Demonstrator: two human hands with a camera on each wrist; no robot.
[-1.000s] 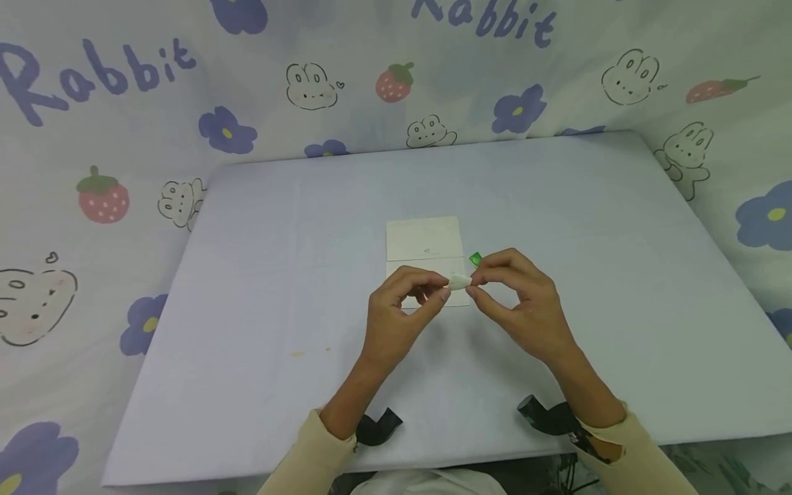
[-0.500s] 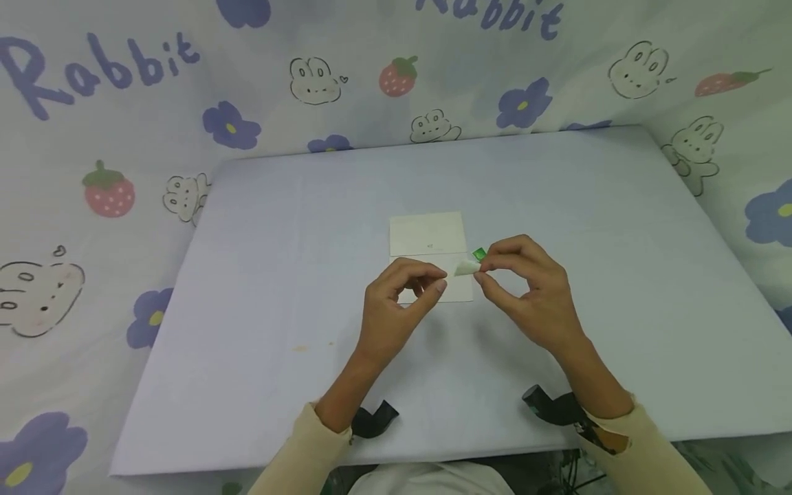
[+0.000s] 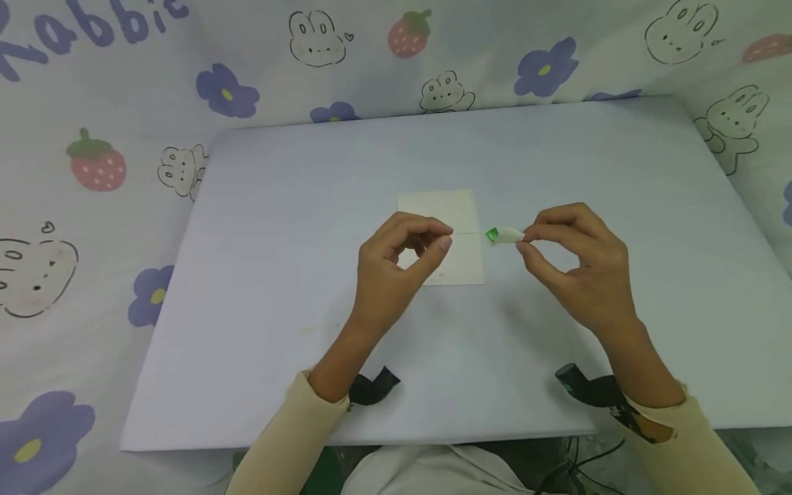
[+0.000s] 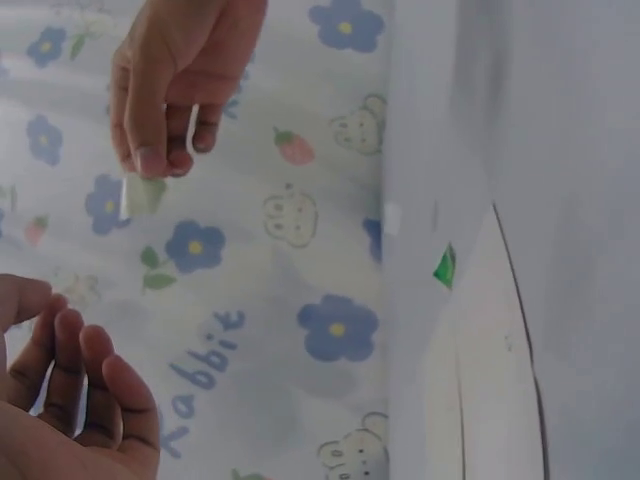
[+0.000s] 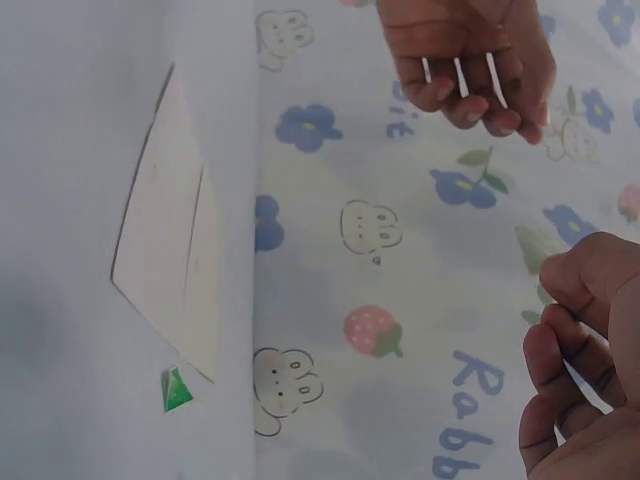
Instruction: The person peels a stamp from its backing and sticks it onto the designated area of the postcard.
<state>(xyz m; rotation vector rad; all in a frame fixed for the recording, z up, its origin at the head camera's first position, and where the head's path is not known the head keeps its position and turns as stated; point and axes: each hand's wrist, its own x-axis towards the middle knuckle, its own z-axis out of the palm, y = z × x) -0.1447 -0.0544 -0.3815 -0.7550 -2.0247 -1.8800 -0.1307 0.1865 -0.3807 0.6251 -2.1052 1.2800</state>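
My right hand [image 3: 581, 265] pinches a small whitish-green translucent piece, like a scrap of thin film or paper [image 3: 509, 236], between thumb and forefinger. It hangs in the air, and in the right wrist view the scrap [image 5: 538, 250] shows past the fingertips. My left hand [image 3: 399, 265] hovers above the cream card, thumb and forefinger tips close together, with nothing visible between them; in the left wrist view its fingers [image 4: 85, 385] are loosely bent. The creased card [image 3: 464, 261] lies on the table, partly hidden by the left hand. Beside it lies a small shiny green piece [image 4: 446, 266].
A white cloth covers the table [image 3: 297, 206]. Behind it hangs a printed curtain [image 3: 371, 89] with rabbits, flowers and strawberries. Black curved mounts [image 3: 590, 388] are strapped at both wrists. Dark cables [image 3: 578, 467] hang below the front edge.
Both hands held the scrap at first; the left hand let go. My right hand has carried it to the right, away from the left. The head view has tilted downward.
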